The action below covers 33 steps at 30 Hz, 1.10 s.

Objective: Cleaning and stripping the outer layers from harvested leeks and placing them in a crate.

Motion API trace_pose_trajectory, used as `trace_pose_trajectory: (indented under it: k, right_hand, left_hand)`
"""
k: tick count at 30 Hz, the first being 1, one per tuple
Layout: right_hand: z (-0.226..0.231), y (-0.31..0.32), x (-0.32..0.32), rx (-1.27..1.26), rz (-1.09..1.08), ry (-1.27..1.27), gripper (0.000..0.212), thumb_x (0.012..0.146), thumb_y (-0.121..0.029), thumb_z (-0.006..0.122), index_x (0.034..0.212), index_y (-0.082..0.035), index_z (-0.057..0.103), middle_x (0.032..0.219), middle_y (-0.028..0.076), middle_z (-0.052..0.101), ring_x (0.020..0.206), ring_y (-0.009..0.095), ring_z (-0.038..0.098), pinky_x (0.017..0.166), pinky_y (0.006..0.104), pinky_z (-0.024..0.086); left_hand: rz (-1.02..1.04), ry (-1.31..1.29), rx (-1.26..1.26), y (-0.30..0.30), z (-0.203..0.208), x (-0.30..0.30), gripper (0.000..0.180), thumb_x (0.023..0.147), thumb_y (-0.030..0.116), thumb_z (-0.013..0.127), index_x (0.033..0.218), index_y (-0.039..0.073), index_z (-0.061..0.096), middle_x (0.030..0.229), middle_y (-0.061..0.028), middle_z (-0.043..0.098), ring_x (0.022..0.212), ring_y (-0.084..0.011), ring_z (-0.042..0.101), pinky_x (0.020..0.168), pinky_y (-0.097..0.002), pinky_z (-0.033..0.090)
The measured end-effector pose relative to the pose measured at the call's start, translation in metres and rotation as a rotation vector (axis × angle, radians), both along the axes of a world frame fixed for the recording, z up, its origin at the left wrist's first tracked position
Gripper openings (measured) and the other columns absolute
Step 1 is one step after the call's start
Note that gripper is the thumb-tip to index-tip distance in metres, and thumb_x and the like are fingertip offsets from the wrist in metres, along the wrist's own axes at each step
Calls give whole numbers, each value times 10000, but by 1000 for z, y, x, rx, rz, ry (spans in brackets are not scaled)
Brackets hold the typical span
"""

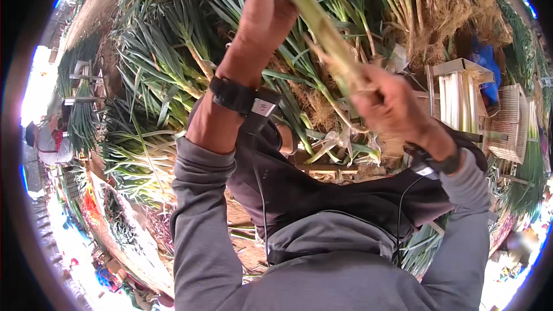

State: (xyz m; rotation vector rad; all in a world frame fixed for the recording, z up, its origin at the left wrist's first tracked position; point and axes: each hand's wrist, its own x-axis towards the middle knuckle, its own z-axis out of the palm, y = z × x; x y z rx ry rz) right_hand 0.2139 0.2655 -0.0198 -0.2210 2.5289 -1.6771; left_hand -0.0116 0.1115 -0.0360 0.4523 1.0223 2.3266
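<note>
Right hand (391,102) wraps a leek stalk (324,27), fingers curled.

A white label (264,108) with dark marks is on the small dark box (271,96) beside the black wristband (229,97). The marks are too small to read.

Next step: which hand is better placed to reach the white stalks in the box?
Probably the right hand: it holds the pale end of the long stalk and looks nearer the white stalks in the box. The left hand is farther off, at the stalk's greener part.
</note>
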Motion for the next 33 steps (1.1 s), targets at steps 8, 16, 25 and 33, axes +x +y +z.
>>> trace_pose_trajectory:
  k: [8,16,25,33]
  right_hand:
    - [-175,41,-79,233,-174,-316,545,967,-469,578,1170,34,631,898,133,681,828,236,687,701,399,528]
    - [-371,5,11,520,-353,-244,330,889,-303,614,1015,1,633,879,199,671,839,376,658,718,489,502]
    - [-188,25,-93,238,-272,181,312,924,-200,669,1164,0,662,842,116,683,670,159,626,557,318,501]
    - [-119,102,-110,519,-607,73,410,949,-205,621,1336,-73,605,1154,156,698,903,194,686,773,334,552]
  left_hand:
    - [355,-185,2,-79,-16,-57,391,940,116,671,1256,-8,478,1033,-146,603,888,-260,602,816,-382,534]
    - [444,71,-261,-91,0,-41,407,962,219,657,1279,5,519,1118,-143,639,999,-246,623,929,-386,516]
    - [512,149,-342,-78,11,-17,501,968,255,648,1355,-13,475,1214,-166,611,1109,-262,619,1012,-391,502]
    - [521,-86,-259,-47,16,-7,351,923,229,717,1196,51,590,1108,-53,654,970,-211,636,847,-392,537]
